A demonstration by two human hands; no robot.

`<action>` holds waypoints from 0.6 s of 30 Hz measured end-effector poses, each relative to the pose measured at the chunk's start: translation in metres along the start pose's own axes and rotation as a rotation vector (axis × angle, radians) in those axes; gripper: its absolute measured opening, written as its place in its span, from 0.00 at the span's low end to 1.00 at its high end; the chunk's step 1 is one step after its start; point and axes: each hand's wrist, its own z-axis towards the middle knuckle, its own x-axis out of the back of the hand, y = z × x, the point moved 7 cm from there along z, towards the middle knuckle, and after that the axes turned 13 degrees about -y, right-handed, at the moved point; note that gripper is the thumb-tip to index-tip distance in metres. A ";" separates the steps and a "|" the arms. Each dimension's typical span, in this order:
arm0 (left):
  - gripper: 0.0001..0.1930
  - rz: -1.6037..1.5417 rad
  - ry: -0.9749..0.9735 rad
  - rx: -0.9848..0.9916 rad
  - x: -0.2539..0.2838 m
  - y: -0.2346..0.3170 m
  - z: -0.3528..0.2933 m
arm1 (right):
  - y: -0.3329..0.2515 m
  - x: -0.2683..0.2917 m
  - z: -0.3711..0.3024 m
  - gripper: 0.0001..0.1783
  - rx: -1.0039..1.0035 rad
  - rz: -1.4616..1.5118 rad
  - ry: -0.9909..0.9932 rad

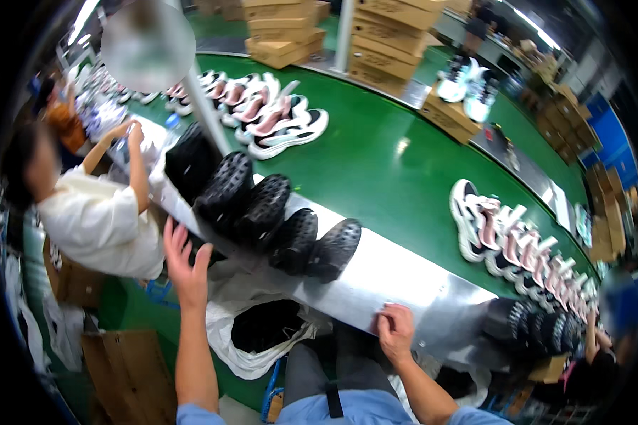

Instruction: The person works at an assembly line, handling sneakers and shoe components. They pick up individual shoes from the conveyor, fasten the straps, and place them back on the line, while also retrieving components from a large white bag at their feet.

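My left hand [186, 268] is raised at the left of the metal ledge [411, 283], its fingers spread and holding nothing. It is nearest to a row of black, shoe-shaped pieces with dotted surfaces [337, 248], which stand side by side on the ledge. Against the ledge's near edge rests my right hand [395, 329], fingers curled in, with nothing seen in them. Below the ledge, between my hands, a white sack [223, 333] hangs or stands with its mouth wide, dark material [266, 326] inside.
Beyond the ledge runs a green conveyor belt [376, 163] carrying white, pink and black sneakers [290, 134]. More black pieces [524, 326] stand at the right. A person in a white top [99, 227] works at my left. Cartons [390, 49] are stacked behind; a metal post [209, 113] rises ahead.
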 end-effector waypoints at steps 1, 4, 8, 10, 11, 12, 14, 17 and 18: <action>0.37 0.019 0.039 0.051 0.002 0.011 -0.021 | -0.001 0.002 0.001 0.08 -0.006 -0.006 0.026; 0.08 0.156 -0.208 0.252 -0.030 0.026 -0.088 | 0.006 -0.004 0.008 0.06 -0.048 0.003 0.006; 0.08 0.181 -0.713 0.213 -0.107 0.061 -0.143 | -0.005 -0.005 0.009 0.07 -0.025 -0.066 -0.004; 0.09 0.120 -0.910 0.259 -0.148 0.089 -0.159 | 0.002 0.006 0.018 0.09 -0.106 -0.004 -0.164; 0.09 0.080 -1.027 0.261 -0.166 0.100 -0.165 | 0.007 -0.002 0.013 0.11 -0.186 0.091 -0.350; 0.09 0.048 -1.095 0.237 -0.187 0.108 -0.169 | 0.011 0.006 0.015 0.15 -0.220 0.105 -0.333; 0.09 0.038 -1.204 0.121 -0.229 0.137 -0.167 | 0.033 0.037 0.026 0.18 -0.323 0.027 -0.277; 0.11 0.108 -1.255 -0.204 -0.296 0.181 -0.148 | 0.053 0.138 0.066 0.26 -0.670 -0.277 -0.166; 0.13 0.081 -1.249 -0.349 -0.327 0.195 -0.146 | 0.082 0.177 0.069 0.30 -0.655 -0.426 -0.140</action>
